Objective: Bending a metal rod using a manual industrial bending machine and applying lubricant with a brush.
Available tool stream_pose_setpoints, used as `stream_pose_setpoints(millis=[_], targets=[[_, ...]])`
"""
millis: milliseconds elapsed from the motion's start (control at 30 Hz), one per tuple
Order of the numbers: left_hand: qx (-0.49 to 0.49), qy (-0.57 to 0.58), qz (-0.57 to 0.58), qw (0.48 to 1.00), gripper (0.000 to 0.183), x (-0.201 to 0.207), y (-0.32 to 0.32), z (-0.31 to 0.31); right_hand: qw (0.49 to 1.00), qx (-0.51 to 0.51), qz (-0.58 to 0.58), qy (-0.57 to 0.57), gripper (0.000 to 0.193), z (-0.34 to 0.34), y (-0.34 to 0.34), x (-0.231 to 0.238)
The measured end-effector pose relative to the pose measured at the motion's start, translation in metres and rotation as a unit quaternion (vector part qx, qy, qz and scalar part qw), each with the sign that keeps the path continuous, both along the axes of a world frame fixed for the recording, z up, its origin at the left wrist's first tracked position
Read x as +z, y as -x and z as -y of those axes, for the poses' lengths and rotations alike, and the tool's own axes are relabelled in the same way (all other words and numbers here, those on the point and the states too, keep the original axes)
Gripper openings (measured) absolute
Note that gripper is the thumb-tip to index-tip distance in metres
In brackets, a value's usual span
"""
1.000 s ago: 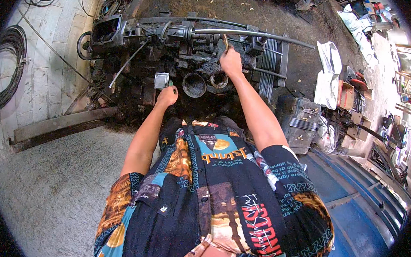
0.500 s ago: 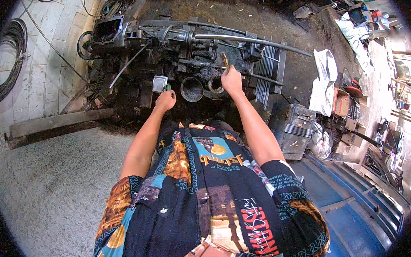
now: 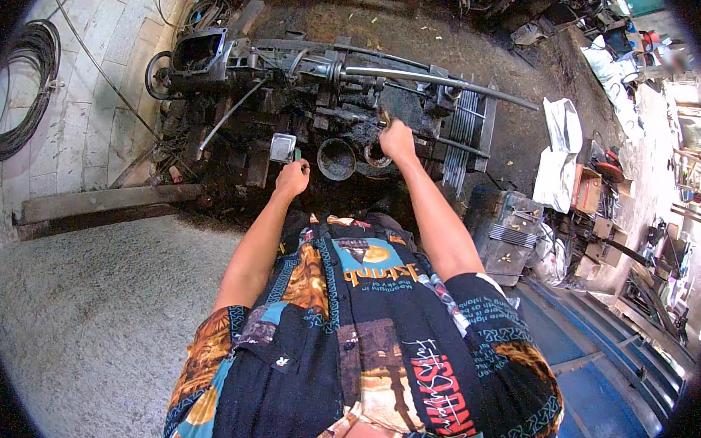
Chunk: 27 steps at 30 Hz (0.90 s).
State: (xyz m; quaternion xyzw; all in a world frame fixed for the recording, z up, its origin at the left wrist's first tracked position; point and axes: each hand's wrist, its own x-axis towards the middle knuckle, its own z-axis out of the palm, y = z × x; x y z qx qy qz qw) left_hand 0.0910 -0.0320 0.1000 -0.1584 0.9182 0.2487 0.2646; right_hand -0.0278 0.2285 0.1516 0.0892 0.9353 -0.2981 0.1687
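Observation:
My left hand (image 3: pixel 293 177) is closed around something green, right beside a pale, square-faced object (image 3: pixel 283 147). Whether the green part belongs to that object is hard to make out. My right hand (image 3: pixel 398 142) grips a slim golden-brown tool (image 3: pixel 386 120), which looks like a brush; its tip points away from me over a dark, greasy machine assembly (image 3: pixel 326 97). Between my hands sits a round, dark metal bowl (image 3: pixel 336 159). A smaller ring-shaped opening (image 3: pixel 377 155) lies just under my right hand.
A long metal rod (image 3: pixel 447 80) stretches across the assembly to the right, near stacked flat bars (image 3: pixel 461 137). A dark metal box (image 3: pixel 506 236) stands at the right, by a white sack (image 3: pixel 557 155). Coiled cable (image 3: pixel 29 95) hangs on the left wall; a beam (image 3: pixel 111 203) lies below it.
The whole view has shifted slightly, moving the scene right and down. Less of the golden-brown tool shows beyond my right hand. My left hand stays by the pale square object.

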Motion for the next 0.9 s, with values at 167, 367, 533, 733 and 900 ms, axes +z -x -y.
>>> stream_pose_setpoints(millis=[167,367,533,733,900], targets=[[0.024,-0.019,-0.019,0.999,0.022,0.003,-0.006,0.001,0.997,-0.053,-0.012,0.049,0.036,-0.009,-0.046,0.005],[0.035,-0.027,-0.052,0.998,0.021,0.000,-0.005,0.001,0.992,-0.086,-0.023,0.086,0.039,-0.021,-0.067,0.010],[0.017,-0.036,-0.027,0.999,0.018,-0.002,-0.004,0.003,0.989,-0.096,-0.051,0.101,0.038,-0.028,-0.076,0.010],[-0.005,-0.047,-0.055,0.997,0.016,-0.012,-0.005,0.008,0.992,-0.081,-0.047,0.091,0.038,-0.030,-0.079,0.015],[-0.001,-0.068,-0.050,0.996,0.017,-0.013,-0.001,0.010,0.991,-0.075,-0.088,0.072,0.038,-0.033,-0.079,0.012]])
